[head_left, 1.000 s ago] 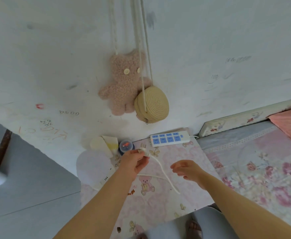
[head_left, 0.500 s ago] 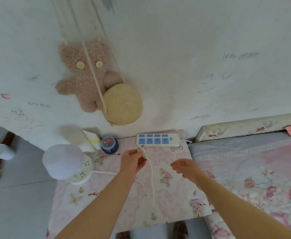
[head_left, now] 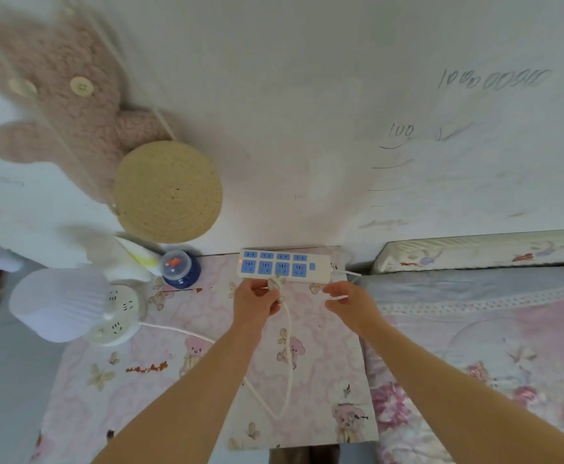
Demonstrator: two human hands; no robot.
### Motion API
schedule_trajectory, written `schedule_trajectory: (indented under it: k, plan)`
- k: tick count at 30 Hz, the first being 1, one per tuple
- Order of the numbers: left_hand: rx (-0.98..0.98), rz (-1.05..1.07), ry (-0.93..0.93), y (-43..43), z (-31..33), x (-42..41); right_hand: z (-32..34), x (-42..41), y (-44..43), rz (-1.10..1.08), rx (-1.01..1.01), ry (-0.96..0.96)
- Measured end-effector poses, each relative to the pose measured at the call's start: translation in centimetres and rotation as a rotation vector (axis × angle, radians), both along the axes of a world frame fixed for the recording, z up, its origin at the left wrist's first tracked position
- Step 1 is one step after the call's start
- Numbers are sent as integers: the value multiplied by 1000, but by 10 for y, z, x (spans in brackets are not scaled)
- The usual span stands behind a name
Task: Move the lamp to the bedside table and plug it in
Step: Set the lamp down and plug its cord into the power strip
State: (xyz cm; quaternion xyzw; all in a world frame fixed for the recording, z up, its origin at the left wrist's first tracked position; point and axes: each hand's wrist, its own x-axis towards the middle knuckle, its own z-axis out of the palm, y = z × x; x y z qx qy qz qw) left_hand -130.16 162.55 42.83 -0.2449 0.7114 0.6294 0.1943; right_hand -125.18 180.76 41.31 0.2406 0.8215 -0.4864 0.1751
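On wall (head_left: 307,95) above power strip (head_left: 284,266), pencilled "100" (head_left: 401,130).

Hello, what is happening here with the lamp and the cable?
A person is plugging in the white lamp, which already stands on the bedside table. The left hand holds the plug at the lower row of the power strip by the wall. Whether it is fully in, I cannot tell. The right hand rests at the strip's right end, perhaps steadying it. The cord loops across the table.
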Motion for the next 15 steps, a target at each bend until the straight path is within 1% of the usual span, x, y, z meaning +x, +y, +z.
schedule_trajectory:
  k: [5,9,15]
  plan:
    - [-227,-82,46,24,-33,-24,-25,-31,7,71,170,95]
    - [-417,-147,118,38,-54,-41,-54,-55,11,121,244,174]
    - [-530,-241,199,54,-80,-51,-89,-81,11,254,387,167]
